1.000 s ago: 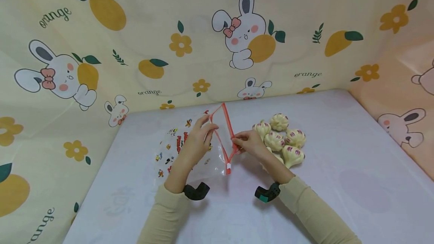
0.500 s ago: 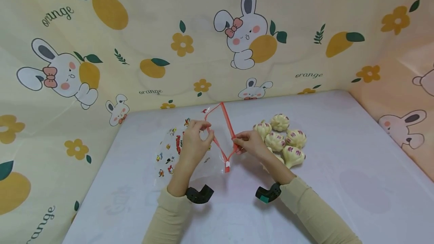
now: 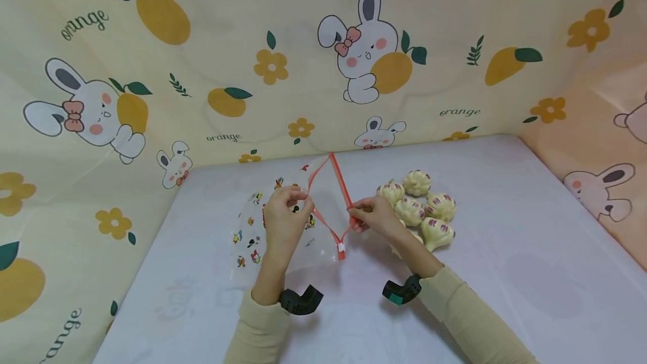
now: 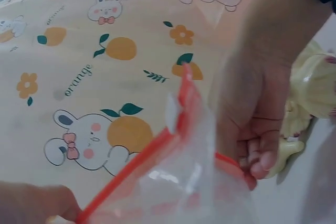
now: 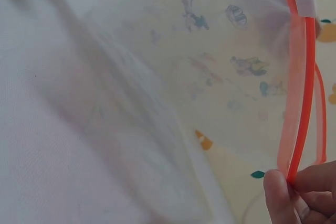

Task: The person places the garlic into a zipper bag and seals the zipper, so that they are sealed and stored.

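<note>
A clear zip bag (image 3: 253, 235) with small cartoon prints and a red zip rim (image 3: 341, 181) stands with its mouth spread apart. My left hand (image 3: 284, 218) pinches the left side of that rim between thumb and fingers. On the opposite side, my right hand (image 3: 376, 215) pinches the red rim, which the right wrist view also shows at the thumb (image 5: 278, 195). A white slider (image 3: 341, 248) sits at the rim's near end. Just right of my right hand lie several garlic bulbs (image 3: 409, 210), cream with purple marks; my forearm partly hides some.
A white-covered table (image 3: 505, 212) extends around the bag and garlic. Behind it rises a cream cloth (image 3: 303, 27) printed with rabbits and oranges, continuing along both sides. Each wrist carries a black camera mount (image 3: 301, 300).
My left hand has drawn left and toward me, shifting its grip along the rim, and the bag's mouth has widened. My right hand has barely moved; the garlic stays put.
</note>
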`<state>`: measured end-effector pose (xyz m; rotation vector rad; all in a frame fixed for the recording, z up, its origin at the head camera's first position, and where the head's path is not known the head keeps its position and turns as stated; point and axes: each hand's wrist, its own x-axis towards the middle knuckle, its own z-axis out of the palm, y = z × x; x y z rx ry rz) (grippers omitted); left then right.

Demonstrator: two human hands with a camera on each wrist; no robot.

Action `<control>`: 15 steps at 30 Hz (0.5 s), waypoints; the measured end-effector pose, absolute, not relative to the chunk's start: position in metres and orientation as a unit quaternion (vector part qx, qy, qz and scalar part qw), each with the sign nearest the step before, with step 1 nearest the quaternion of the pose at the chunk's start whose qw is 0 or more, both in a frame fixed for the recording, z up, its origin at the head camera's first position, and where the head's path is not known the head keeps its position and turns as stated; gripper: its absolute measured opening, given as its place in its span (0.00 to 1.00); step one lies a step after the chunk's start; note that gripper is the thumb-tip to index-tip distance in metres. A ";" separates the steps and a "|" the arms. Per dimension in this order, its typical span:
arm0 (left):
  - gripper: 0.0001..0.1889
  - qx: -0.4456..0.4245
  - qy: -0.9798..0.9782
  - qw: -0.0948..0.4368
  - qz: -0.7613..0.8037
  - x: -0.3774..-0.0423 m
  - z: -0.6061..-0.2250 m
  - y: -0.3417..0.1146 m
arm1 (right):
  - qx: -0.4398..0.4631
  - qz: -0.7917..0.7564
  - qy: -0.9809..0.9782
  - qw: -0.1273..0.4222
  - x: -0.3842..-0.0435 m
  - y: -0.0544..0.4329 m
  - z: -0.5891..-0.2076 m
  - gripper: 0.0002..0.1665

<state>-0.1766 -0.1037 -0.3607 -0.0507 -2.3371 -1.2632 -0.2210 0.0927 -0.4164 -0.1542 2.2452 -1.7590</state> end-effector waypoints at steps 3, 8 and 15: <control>0.05 -0.001 -0.875 0.228 -0.426 -0.173 -0.357 -0.104 | -0.049 -0.609 0.779 0.143 -0.221 0.092 -0.416 0.19; 0.05 0.019 -0.896 0.213 -0.388 -0.170 -0.350 -0.106 | -0.051 -0.604 0.783 0.138 -0.218 0.093 -0.414 0.19; 0.08 0.029 -0.871 0.179 -0.456 -0.173 -0.347 -0.113 | -0.055 -0.598 0.787 0.142 -0.218 0.096 -0.410 0.19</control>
